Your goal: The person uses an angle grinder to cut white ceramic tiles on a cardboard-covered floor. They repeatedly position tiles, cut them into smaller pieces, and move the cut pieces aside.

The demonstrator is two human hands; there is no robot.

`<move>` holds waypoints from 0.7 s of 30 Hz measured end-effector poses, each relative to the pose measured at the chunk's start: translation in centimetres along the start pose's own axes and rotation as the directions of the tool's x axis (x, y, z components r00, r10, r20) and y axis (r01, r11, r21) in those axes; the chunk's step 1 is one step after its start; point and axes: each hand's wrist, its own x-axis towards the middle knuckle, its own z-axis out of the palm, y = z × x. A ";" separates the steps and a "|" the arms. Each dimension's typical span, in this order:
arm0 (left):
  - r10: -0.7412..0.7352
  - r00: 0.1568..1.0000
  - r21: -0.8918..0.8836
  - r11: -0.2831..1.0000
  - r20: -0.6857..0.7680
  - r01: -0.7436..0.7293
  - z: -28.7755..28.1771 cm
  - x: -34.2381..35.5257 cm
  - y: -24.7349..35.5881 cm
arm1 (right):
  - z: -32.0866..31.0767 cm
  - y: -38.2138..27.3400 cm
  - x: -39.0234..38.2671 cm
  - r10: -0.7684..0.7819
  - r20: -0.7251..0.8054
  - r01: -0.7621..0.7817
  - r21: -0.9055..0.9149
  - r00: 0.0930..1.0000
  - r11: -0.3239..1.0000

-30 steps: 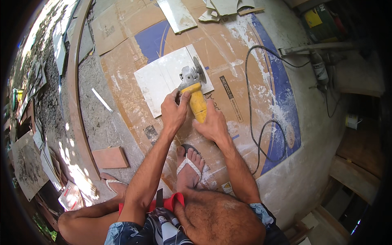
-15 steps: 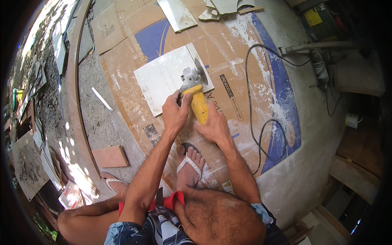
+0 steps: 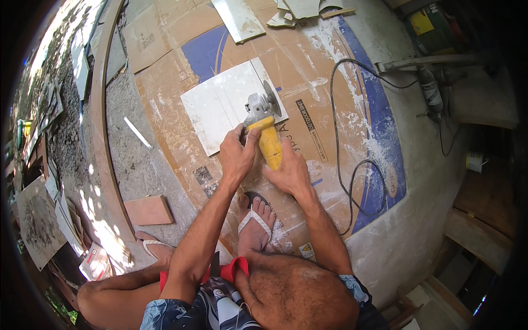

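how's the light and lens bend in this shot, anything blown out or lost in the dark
Head view: sun patches at lower left look blown out; head view: the long wooden strip bows, likely fisheye bend; head view: the bucket at upper right sinks into shadow, while the grinder stays readable.

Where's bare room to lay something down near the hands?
Between the right hand and black cord, cardboard looks free; so does concrete between the cardboard's blue border and the wooden boards. Crowded: the white tile under the grinder, and the far tile pieces.
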 end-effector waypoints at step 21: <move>-0.005 0.999 0.008 1.000 0.039 0.004 0.0 -1.1 0.2 | 0.1 0.8 -1.2 -0.025 -0.020 0.025 -0.010 0.999 1.000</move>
